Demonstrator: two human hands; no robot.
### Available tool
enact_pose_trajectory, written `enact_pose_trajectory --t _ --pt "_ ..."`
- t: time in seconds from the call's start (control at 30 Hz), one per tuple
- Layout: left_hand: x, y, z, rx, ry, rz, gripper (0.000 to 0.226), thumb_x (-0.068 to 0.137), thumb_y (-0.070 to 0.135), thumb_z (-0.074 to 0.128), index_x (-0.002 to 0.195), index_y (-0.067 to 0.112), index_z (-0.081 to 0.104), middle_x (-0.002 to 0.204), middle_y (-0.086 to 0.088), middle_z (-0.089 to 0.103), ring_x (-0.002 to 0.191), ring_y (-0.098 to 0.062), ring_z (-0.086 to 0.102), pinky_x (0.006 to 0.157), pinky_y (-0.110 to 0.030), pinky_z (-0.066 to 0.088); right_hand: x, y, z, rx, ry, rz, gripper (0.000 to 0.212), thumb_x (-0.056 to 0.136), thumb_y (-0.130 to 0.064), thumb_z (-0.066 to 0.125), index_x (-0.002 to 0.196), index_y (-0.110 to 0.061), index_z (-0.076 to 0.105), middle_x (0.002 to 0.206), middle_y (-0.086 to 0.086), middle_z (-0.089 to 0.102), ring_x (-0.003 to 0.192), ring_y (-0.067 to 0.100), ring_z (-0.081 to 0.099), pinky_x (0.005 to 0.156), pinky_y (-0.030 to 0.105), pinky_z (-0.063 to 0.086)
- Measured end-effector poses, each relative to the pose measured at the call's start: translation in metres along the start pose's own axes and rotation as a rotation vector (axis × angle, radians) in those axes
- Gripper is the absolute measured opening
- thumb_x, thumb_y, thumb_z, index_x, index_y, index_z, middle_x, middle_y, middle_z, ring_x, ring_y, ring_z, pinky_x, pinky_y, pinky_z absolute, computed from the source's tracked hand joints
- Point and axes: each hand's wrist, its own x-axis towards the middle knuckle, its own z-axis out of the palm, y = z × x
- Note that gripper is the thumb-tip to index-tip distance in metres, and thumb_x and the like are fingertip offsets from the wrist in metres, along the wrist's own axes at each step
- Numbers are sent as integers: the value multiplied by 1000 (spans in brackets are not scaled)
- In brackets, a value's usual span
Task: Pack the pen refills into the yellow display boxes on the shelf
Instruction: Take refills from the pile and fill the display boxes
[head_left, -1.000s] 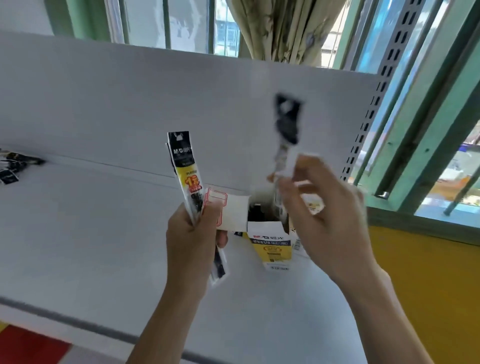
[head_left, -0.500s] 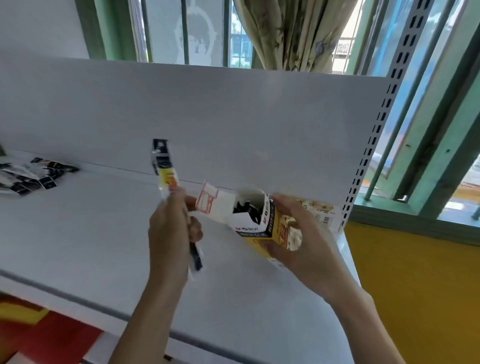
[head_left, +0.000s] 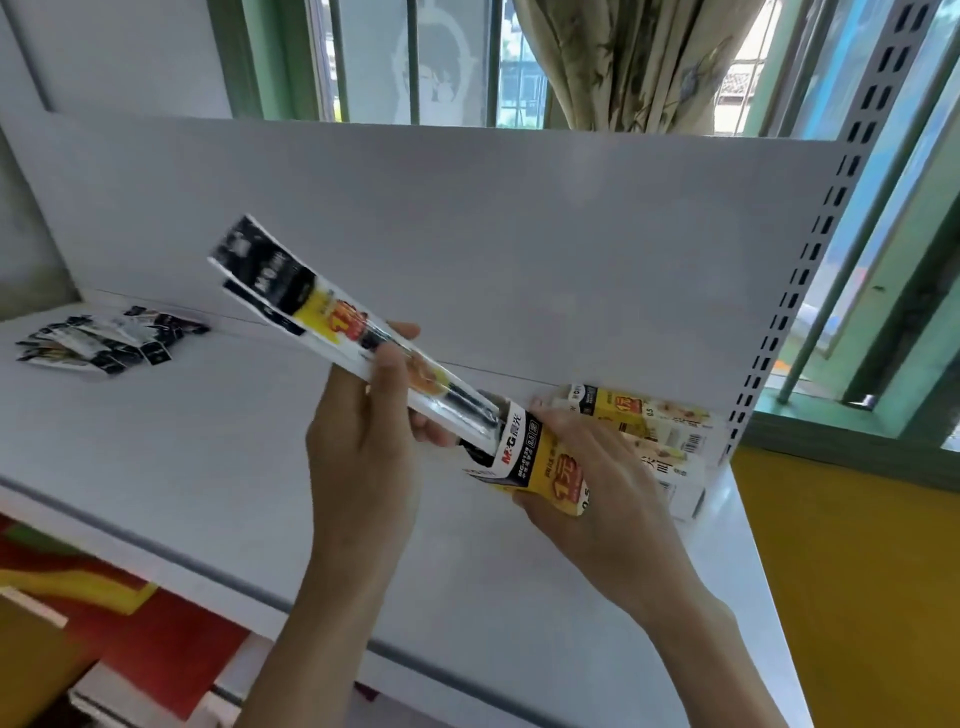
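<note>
Yellow-and-black print runs down the pen refill packs (head_left: 332, 322) that the left hand (head_left: 363, 457) grips, thumb laid across their front and fingers curled behind. At least two flat, clear sleeves lie together in that grasp. From the hand they slant up toward ten o'clock, where their black header cards end. Their lower ends point toward four o'clock and meet the open mouth of the yellow display box (head_left: 537, 465); how far they reach inside cannot be told. The right hand (head_left: 602, 509) clasps that box from below and from its far side, fingers wrapped round the yellow body. The box is held tilted, its mouth turned toward ten o'clock to face the packs. The two hands are near each other, with the box's black-and-white top between them.

At about two o'clock from the right hand, just beyond it, more display boxes (head_left: 654, 431) lie on the white shelf (head_left: 208, 467). They sit close against the white back panel (head_left: 519, 234) and beside the perforated upright (head_left: 810, 270). Well apart from both hands, at about ten o'clock from the left one, a loose pile of refill packs (head_left: 104, 340) lies on the shelf near its back corner. Past the panel, at twelve o'clock, a patterned curtain (head_left: 623, 62) hangs before a green-framed window (head_left: 270, 57). A yellow wall (head_left: 857, 571) shows at three o'clock from the right hand, past the shelf's end.
</note>
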Motion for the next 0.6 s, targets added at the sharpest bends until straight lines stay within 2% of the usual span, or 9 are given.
enact_pose_trajectory --t 0.1,0.23,0.3,0.47,0.53,0.6 --pt "-4 -8 -1 67 9 2 21 89 42 43 99 35 61 77 11 63 70 -8 64 61 -24 55 0 0 0 -6 10 3 63 71 -27 77 128 -24 49 121 -8 57 113 12 49 92 31 43" --pt "-9 -13 0 98 23 -33 34 92 36 44 107 11 62 84 6 66 68 -6 66 64 -24 57 -2 -2 0 -10 11 12 64 71 -25 78 128 -22 49 120 -7 57 113 13 50 91 27 39" --pt "-9 -16 3 80 19 -102 28 93 28 47 103 6 61 85 4 68 66 -5 67 64 -24 58 -3 -3 -1 -21 10 0 64 71 -24 78 127 -20 50 119 -6 58 111 13 49 90 26 37" --pt "-6 -21 -1 -121 233 -139 14 93 19 51 83 16 60 63 12 67 57 -3 62 58 -16 53 -5 -4 -8 -1 0 -3 66 70 -22 79 129 -20 50 122 -5 57 115 10 47 91 26 38" --pt "-7 -25 0 -72 185 -137 15 92 22 54 80 21 62 66 13 69 62 -4 65 61 -20 54 -5 -4 -9 -11 -1 -7 66 70 -22 79 129 -19 50 123 -4 57 115 13 49 92 26 38" --pt "-11 -31 3 104 34 -159 12 90 25 58 80 24 65 74 9 71 73 -9 68 67 -24 53 -5 -5 -8 -54 13 -24 66 67 -22 81 126 -17 52 120 -2 60 113 16 51 91 26 37"
